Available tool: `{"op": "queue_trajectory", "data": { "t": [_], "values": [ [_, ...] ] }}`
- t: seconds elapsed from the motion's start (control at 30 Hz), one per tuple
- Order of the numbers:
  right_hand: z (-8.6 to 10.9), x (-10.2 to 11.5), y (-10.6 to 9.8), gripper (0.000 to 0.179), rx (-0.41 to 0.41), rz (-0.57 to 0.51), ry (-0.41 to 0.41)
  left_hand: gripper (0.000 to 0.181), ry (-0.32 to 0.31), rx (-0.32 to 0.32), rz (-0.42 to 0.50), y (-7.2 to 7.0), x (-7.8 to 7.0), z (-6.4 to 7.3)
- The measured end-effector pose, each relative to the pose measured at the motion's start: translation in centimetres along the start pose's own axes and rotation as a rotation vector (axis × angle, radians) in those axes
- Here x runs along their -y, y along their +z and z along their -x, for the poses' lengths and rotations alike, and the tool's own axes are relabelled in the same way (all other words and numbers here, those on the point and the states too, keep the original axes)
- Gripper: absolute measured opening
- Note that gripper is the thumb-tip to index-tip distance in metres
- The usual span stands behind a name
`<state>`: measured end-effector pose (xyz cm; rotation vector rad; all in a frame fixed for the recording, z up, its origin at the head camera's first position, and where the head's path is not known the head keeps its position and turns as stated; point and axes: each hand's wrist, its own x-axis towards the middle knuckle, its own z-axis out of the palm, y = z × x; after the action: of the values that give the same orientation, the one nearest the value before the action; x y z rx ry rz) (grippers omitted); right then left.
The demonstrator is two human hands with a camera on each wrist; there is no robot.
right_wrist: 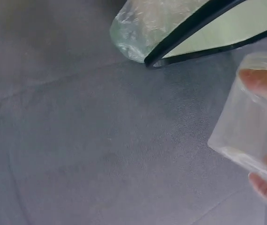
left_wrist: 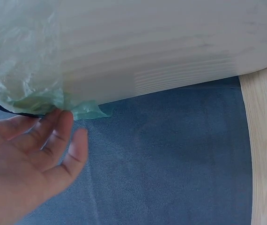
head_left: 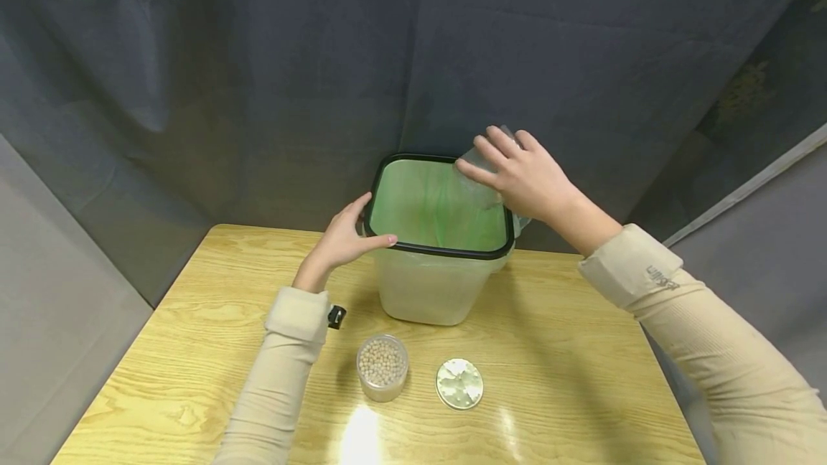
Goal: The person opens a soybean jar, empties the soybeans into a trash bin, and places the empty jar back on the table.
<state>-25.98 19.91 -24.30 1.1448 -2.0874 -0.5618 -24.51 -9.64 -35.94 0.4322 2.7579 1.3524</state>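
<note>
A pale trash bin with a black rim and a green plastic liner stands at the back of the table. My left hand holds its left side, the thumb over the rim and the fingers outside against the gathered liner. Above the right side of the opening, my right hand grips a clear plastic container, tilted. In the head view the hand partly hides this container; whether anything is inside it is hard to tell.
On the wooden table, a clear jar of small pale beads stands in front of the bin. A shiny round lid lies to its right. A dark grey curtain hangs close behind the bin.
</note>
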Motion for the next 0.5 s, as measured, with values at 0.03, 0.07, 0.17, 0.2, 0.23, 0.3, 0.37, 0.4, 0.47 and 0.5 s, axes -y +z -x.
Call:
{"op": "queue_trajectory", "data": {
  "t": [0.03, 0.07, 0.17, 0.2, 0.23, 0.3, 0.37, 0.4, 0.47, 0.5],
  "values": [
    [0.0, 0.1, 0.0, 0.080, -0.024, -0.025, 0.050, 0.095, -0.001, 0.001, 0.001, 0.0, 0.0, 0.0],
    [0.0, 0.3, 0.0, 0.083, -0.048, -0.055, 0.105, 0.095, -0.002, 0.002, 0.003, 0.0, 0.0, 0.0],
    [0.1, 0.9, 0.0, 0.089, -0.046, -0.114, 0.209, 0.095, -0.003, 0.005, 0.007, 0.0, 0.0, 0.0],
    [0.2, 1.2, 0.1, 0.089, -0.002, -0.119, 0.220, 0.095, -0.003, 0.005, 0.008, 0.0, 0.0, 0.0],
    [0.2, 1.5, 0.2, 0.090, 0.056, -0.125, 0.226, 0.095, -0.003, 0.005, 0.009, 0.0, -0.1, 0.0],
    [0.3, 2.0, 0.2, 0.091, 0.170, -0.132, 0.227, 0.095, -0.002, 0.004, 0.008, -0.1, -0.1, 0.0],
    [0.4, 2.2, 0.2, 0.091, 0.221, -0.144, 0.247, 0.095, 0.000, 0.004, 0.010, -0.1, -0.1, 0.0],
    [0.4, 2.3, 0.3, 0.092, 0.211, -0.161, 0.278, 0.096, -0.001, 0.004, 0.011, -0.1, -0.1, 0.0],
    [0.4, 2.4, 0.4, 0.093, 0.143, -0.186, 0.331, 0.096, -0.006, 0.003, 0.012, 0.0, 0.0, 0.1],
    [0.4, 2.4, 0.5, 0.093, 0.110, -0.187, 0.344, 0.096, -0.007, 0.002, 0.013, 0.0, 0.0, 0.1]
  ]
}}
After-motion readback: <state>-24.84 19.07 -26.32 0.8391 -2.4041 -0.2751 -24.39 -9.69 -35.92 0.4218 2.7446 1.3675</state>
